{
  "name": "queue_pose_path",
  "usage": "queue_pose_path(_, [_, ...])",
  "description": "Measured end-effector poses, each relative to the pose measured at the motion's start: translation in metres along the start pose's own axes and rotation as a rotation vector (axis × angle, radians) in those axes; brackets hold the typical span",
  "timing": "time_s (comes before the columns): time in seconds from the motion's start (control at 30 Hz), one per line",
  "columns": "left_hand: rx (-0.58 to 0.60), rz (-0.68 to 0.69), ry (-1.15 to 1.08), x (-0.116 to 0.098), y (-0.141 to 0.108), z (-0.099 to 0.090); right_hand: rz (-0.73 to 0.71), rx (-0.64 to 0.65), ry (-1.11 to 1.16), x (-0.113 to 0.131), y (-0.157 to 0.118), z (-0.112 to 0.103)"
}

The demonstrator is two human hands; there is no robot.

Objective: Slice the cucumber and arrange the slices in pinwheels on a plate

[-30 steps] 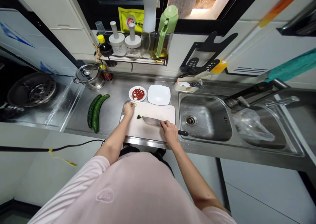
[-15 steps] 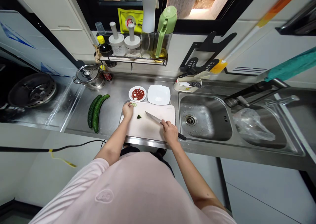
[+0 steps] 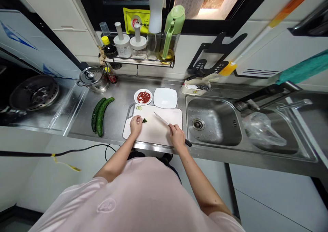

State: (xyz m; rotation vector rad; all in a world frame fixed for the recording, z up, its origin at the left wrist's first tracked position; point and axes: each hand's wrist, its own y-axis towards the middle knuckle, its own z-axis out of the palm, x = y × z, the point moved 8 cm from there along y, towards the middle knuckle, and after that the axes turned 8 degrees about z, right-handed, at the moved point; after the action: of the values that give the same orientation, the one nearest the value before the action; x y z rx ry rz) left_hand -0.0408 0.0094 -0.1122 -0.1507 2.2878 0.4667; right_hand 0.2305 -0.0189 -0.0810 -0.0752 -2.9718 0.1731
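Note:
My left hand (image 3: 135, 125) rests curled on a white plastic cutting board (image 3: 159, 134), just beside a small dark-green cucumber piece (image 3: 145, 120). Two round cucumber slices (image 3: 139, 107) lie near the board's far edge. My right hand (image 3: 176, 136) grips the black handle of a steel kitchen knife (image 3: 161, 118), its blade angled above the board. Two whole green cucumbers (image 3: 101, 117) lie on the steel counter left of the board. Whatever may lie under my left palm is hidden.
A small plate of chopped red food (image 3: 143, 97) and a white square plate (image 3: 165, 98) stand beyond the board. A steel sink (image 3: 212, 122) lies right of it, with a plastic bag (image 3: 263, 129) in the second basin. A lidded steel pot (image 3: 93, 79) stands back left.
My left hand has slid toward me along the board to the cucumber piece. The knife has lifted off the board, its tip now raised, and my right hand has moved slightly.

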Motion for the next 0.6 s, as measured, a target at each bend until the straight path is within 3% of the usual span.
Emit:
queue_pose_path(0.2, [0.062, 0.177, -0.012, -0.013, -0.014, 0.004, 0.006, 0.031, 0.037, 0.005, -0.001, -0.004])
queue_pose_path(0.6, [0.126, 0.266, -0.004, -0.014, -0.016, 0.020, -0.051, 0.197, 0.013, 0.026, -0.004, 0.005])
